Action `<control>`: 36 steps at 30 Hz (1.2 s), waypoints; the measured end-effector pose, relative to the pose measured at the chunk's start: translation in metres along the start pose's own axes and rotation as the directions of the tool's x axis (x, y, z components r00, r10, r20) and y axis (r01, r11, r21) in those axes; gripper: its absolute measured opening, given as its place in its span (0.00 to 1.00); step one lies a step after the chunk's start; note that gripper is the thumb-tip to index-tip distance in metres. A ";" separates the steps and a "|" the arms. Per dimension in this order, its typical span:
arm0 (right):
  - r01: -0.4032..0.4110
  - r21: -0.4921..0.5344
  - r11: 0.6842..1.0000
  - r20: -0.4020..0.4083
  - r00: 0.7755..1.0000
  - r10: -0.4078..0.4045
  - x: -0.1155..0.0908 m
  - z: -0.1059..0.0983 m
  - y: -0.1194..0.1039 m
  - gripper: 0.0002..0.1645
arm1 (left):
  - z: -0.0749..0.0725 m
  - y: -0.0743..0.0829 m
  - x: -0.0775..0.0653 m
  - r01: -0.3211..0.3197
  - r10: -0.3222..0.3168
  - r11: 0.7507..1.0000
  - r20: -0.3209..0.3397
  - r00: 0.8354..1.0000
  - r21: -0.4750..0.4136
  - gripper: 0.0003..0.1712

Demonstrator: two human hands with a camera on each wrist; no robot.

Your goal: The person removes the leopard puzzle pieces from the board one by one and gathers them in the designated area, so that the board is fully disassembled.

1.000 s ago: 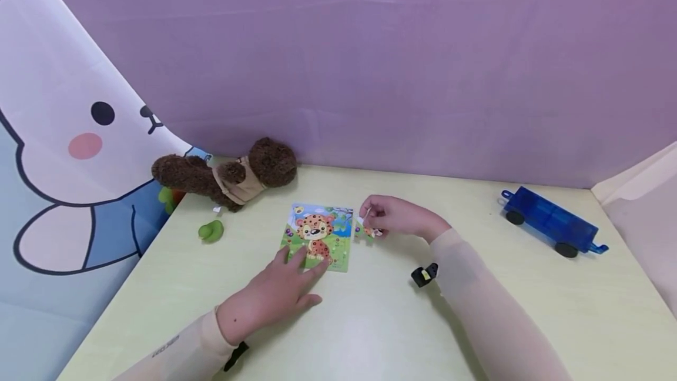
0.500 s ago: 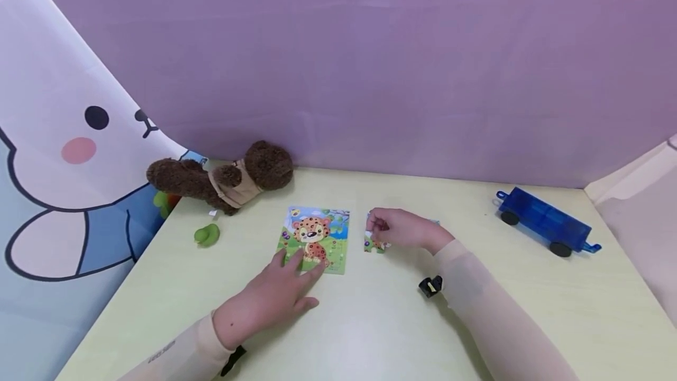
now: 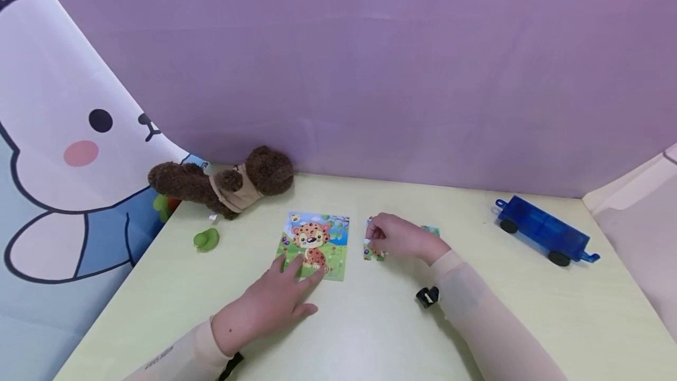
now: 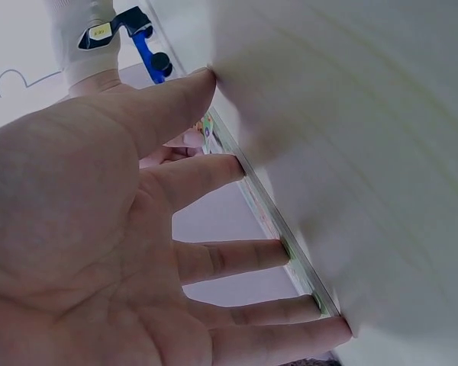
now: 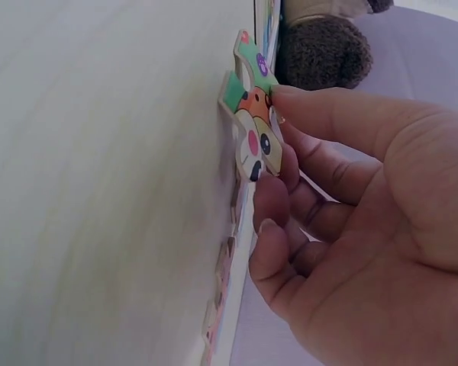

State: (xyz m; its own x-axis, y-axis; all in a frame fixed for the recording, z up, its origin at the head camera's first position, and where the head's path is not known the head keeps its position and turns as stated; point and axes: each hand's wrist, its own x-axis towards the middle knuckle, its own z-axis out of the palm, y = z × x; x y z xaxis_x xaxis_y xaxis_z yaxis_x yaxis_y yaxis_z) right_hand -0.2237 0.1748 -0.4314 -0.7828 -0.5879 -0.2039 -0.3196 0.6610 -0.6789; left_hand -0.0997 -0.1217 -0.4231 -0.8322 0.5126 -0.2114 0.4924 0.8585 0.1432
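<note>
A leopard picture board (image 3: 338, 250) lies flat on the table in the head view. My left hand (image 3: 267, 301) is over its lower edge, fingers spread and straight; the left wrist view has several fingertips touching the board's edge (image 4: 273, 216). To the board's right, my right hand (image 3: 402, 235) pinches a puzzle piece (image 5: 253, 126) between thumb and fingers. That piece carries part of the leopard's face and stands tilted in the right wrist view. More puzzle pieces (image 5: 223, 267) lie behind it on the table; in the head view, my right hand mostly covers them.
A brown plush toy (image 3: 245, 184) lies at the back left, with a small green toy (image 3: 207, 240) in front of it. At the right stands a blue wheeled cart (image 3: 545, 228). A purple cloth (image 3: 370, 75) hangs behind the table (image 3: 370, 334).
My right hand has shifted slightly right, away from the board's edge, with a gap now between them. The left hand stays on the board. The head view has tilted a little.
</note>
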 end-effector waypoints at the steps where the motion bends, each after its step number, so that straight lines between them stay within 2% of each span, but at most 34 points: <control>1: -0.003 -0.003 1.000 -0.005 1.000 0.003 0.000 0.001 0.000 0.03 | 0.000 0.000 0.000 -0.002 0.002 1.000 -0.002 1.000 0.003 0.41; 10: -0.034 0.007 0.999 -0.016 0.999 0.034 0.002 0.005 0.002 0.02 | -0.002 0.001 -0.001 -0.008 0.008 1.000 -0.002 1.000 -0.004 0.40; 13: -0.032 0.003 0.999 -0.025 0.999 0.032 0.002 0.005 0.003 0.06 | -0.001 0.001 -0.001 -0.015 0.015 1.000 -0.006 1.000 0.007 0.40; 17: -0.024 -0.004 1.000 -0.032 0.999 0.024 0.001 0.005 0.002 0.05 | 0.001 0.000 -0.001 -0.021 0.021 0.999 -0.007 1.000 0.032 0.40; 19: -0.029 -0.003 1.000 -0.022 0.999 0.028 -0.001 0.004 0.001 0.01 | 0.001 -0.001 0.000 -0.023 0.024 0.999 -0.007 1.000 0.044 0.40; 24: -0.092 -0.019 0.996 0.043 0.995 0.092 -0.004 0.003 -0.003 0.12 | 0.000 -0.001 0.000 -0.017 0.018 0.999 -0.007 1.000 0.049 0.41; 27: -0.112 -0.044 0.993 0.068 0.991 0.115 -0.005 0.005 -0.005 0.14 | 0.000 -0.001 0.000 -0.012 0.012 0.999 -0.005 1.000 0.042 0.41; 33: -0.127 -0.042 0.991 0.051 0.990 0.129 -0.005 0.005 -0.005 0.12 | 0.000 -0.001 0.000 -0.017 0.018 0.999 -0.002 1.000 0.038 0.40; 36: -0.107 -0.048 0.993 0.049 0.993 0.110 -0.004 0.003 -0.005 0.11 | 0.000 0.000 0.000 -0.021 0.021 0.999 -0.007 1.000 0.046 0.40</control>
State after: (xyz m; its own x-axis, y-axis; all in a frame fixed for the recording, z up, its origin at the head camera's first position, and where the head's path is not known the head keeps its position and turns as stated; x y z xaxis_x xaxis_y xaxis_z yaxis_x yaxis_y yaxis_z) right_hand -0.2169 0.1729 -0.4297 -0.7859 -0.5342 -0.3115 -0.2588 0.7417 -0.6188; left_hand -0.0997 -0.1220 -0.4228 -0.8232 0.5307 -0.2018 0.5211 0.8473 0.1025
